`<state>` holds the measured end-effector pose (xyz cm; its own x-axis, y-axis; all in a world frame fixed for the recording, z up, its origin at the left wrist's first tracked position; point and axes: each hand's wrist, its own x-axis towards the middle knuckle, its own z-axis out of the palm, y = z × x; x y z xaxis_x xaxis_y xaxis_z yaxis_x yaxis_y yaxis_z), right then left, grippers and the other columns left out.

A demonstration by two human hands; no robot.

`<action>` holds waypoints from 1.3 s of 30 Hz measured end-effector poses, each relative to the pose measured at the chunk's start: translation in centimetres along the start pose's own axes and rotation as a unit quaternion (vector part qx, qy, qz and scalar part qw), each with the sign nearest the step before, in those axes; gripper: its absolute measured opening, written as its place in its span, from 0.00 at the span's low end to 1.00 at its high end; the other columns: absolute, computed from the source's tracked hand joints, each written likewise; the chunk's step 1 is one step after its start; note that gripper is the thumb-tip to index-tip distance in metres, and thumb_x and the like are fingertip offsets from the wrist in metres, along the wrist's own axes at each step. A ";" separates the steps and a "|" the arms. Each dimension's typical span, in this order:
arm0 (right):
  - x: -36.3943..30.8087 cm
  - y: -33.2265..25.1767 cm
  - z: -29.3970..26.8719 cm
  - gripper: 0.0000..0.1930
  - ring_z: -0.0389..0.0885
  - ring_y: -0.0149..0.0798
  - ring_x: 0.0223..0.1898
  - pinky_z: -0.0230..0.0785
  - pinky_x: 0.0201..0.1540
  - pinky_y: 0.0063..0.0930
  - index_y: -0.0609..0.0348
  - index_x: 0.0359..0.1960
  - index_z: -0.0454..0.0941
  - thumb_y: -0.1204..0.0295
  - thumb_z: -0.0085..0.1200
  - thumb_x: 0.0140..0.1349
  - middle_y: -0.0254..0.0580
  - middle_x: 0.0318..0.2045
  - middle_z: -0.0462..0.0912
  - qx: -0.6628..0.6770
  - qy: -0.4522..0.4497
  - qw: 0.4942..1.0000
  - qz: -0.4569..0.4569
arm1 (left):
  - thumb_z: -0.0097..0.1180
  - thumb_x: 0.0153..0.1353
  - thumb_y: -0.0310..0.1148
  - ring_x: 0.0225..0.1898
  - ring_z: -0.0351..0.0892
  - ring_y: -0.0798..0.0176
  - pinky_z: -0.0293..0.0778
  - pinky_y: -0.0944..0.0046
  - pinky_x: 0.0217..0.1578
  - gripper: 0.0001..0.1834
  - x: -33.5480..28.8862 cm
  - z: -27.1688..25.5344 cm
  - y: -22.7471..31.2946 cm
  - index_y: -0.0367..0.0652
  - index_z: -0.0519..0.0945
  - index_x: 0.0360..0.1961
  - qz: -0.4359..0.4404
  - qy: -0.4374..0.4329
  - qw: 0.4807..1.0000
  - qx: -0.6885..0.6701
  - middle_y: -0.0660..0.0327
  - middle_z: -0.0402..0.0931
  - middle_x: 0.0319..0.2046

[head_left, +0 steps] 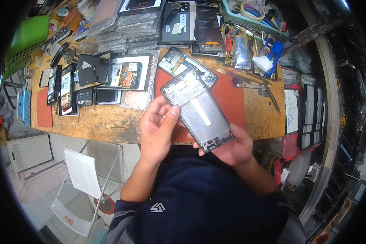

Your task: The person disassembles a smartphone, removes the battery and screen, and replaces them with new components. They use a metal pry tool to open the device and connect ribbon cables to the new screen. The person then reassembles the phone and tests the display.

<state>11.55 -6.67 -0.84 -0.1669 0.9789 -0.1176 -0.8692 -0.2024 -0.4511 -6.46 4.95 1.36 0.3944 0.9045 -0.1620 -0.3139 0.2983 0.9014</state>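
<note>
At the moment of inspection, both hands were closed on a bare phone frame (pixel 199 109), held tilted above the near edge of the bench (pixel 101 122) and in front of the person's dark shirt. The left hand (pixel 160 128) gripped the frame's left long edge, thumb laid flat on the inner plate just below the camera cutout. The right hand (pixel 232 148) cupped the lower end from beneath, fingers wrapped under the bottom corner. The frame faced up, showing its grey inner plate with a pale strip down the middle; no screen or board was seen fitted in it.

On the bench directly behind the frame lay a red work mat (pixel 227 97), and on it a second stripped phone body (pixel 185 65), close to the held frame's top end but apart from it. To the left sat an opened phone in a white tray (pixel 126 75) and a row of dismantled handsets (pixel 65 87). Tweezers and thin metal tools (pixel 252 81) lay at the right of the mat, well clear of both hands. A roll of tape (pixel 252 10) rested in a basket at the far edge.

Judgement: the work in hand appeared to be checking or prepping the frame. It would be best done with pressure kept on the rigid edges, thumb light on the thin plate, and the lower end supported throughout.
</note>
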 end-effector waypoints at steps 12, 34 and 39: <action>0.3 0.1 -1.1 0.38 0.85 0.61 0.60 0.81 0.57 0.52 0.72 0.78 0.62 0.48 0.31 0.83 0.68 0.67 0.78 0.034 -0.023 0.999 0.011 | 0.61 0.78 0.28 0.40 0.84 0.71 0.82 0.69 0.42 0.17 -0.3 -0.6 0.4 0.30 0.77 0.62 0.017 -0.019 1.000 0.002 0.58 0.85 0.44; 0.7 -0.2 0.5 0.31 0.91 0.49 0.36 0.86 0.31 0.37 0.70 0.76 0.61 0.56 0.37 0.84 0.63 0.55 0.83 -0.010 0.086 0.996 0.019 | 0.46 0.86 0.42 0.48 0.87 0.64 0.81 0.67 0.49 0.25 2.1 -1.6 0.6 0.33 0.76 0.69 0.039 0.017 0.995 -0.089 0.51 0.85 0.55; 1.2 -0.5 0.6 0.25 0.80 0.31 0.19 0.76 0.20 0.23 0.75 0.73 0.63 0.68 0.42 0.82 0.50 0.40 0.85 -0.037 0.154 0.987 0.022 | 0.52 0.84 0.40 0.47 0.87 0.64 0.89 0.63 0.43 0.23 1.9 -1.7 1.4 0.32 0.79 0.66 0.069 -0.030 0.997 0.033 0.53 0.84 0.53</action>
<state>11.52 -5.42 -0.20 -0.0445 0.9170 -0.3964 -0.8257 -0.2571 -0.5022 -7.63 7.59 1.59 0.4036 0.9149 -0.0112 -0.3121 0.1492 0.9382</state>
